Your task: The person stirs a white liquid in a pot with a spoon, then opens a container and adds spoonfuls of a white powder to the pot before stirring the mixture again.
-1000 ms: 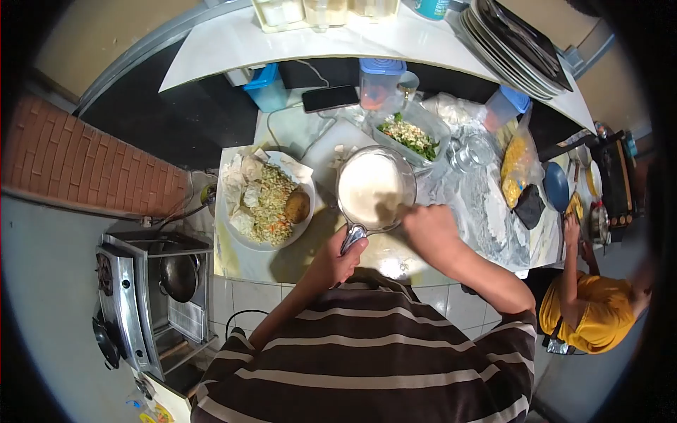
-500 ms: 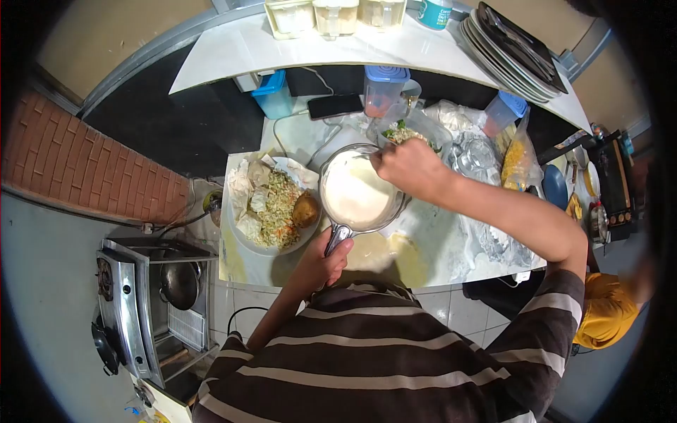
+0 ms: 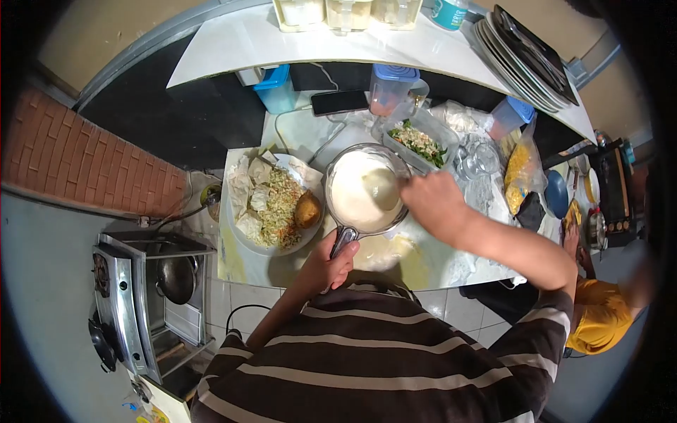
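A metal saucepan point(image 3: 340, 224) full of pale creamy batter point(image 3: 356, 194) is over the front of the table. Its handle point(image 3: 343, 238) points toward me, and my left hand point(image 3: 331, 264) is wrapped round it. My right hand point(image 3: 434, 201) is closed at the pan's right rim. What its fingers hold is hidden; a rounded, darker patch shows in the batter beside them. Left of the pan, a large plate point(image 3: 262, 248) carries chopped vegetables point(image 3: 276, 211), crumpled wrappers and a browned round food piece point(image 3: 307, 211). Behind the pan is a clear container point(image 3: 443, 130) of chopped greens.
Batter is smeared on the table point(image 3: 384, 252). A phone point(image 3: 340, 103), lidded tubs point(image 3: 393, 86) and a bag of yellow food point(image 3: 520, 173) stand farther back. Stacked plates point(image 3: 493, 63) sit on the shelf point(image 3: 233, 49). A stove point(image 3: 123, 296) is left; a person in yellow point(image 3: 599, 317) is right.
My right hand has moved right and toward me, from over the pan's far side to its right rim, uncovering the container of greens. The left hand keeps hold of the handle.
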{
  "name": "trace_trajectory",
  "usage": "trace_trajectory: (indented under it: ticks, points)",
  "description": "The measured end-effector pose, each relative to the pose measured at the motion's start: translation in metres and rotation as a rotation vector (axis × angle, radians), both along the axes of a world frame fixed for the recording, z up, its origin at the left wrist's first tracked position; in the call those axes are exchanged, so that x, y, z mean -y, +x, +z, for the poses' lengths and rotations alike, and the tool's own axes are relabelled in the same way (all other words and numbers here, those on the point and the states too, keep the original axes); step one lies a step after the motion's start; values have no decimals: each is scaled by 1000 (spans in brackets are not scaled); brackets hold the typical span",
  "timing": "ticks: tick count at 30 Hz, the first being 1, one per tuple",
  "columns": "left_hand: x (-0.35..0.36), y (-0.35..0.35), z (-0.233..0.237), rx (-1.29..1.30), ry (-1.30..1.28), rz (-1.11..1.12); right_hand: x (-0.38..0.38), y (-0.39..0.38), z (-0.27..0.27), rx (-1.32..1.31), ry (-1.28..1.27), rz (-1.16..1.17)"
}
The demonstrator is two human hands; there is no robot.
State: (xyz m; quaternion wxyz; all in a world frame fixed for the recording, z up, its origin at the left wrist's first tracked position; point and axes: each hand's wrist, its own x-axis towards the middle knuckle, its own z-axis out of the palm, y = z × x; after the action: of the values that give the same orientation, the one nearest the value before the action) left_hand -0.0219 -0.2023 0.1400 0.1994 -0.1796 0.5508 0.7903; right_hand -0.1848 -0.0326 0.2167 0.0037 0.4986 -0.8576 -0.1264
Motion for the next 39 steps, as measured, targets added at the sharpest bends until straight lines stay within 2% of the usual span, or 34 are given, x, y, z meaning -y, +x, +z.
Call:
trace_trajectory:
  ticks: [2,4,6,9,16,19,21,26,29,39]
  points:
    - [-1,-2,-4,-13,16,-1,-6,10,7,167,48,36]
    - [-2,-4,-6,-27,26,-13,-15,14,6,189,11,52]
    - [0,-4,-3,0,42,-28,-19,17,14,67,-147,-19]
    - [0,-3,2,6,53,-28,-26,13,22,-79,-190,-48]
    - [-5,0,2,-3,13,-78,-25,8,12,-167,-239,-132]
    - [-8,5,5,5,-16,-88,-21,8,2,-114,-261,-36]
    - [-10,8,7,-36,-34,-84,-21,15,-5,20,-216,100]
    - [-11,13,3,-6,-53,-38,-34,18,20,16,-231,133]
    - [-14,14,4,-24,-45,-28,-42,15,34,-99,-291,11]
    - [-27,11,11,-29,-40,5,-54,17,18,-216,-326,-80]
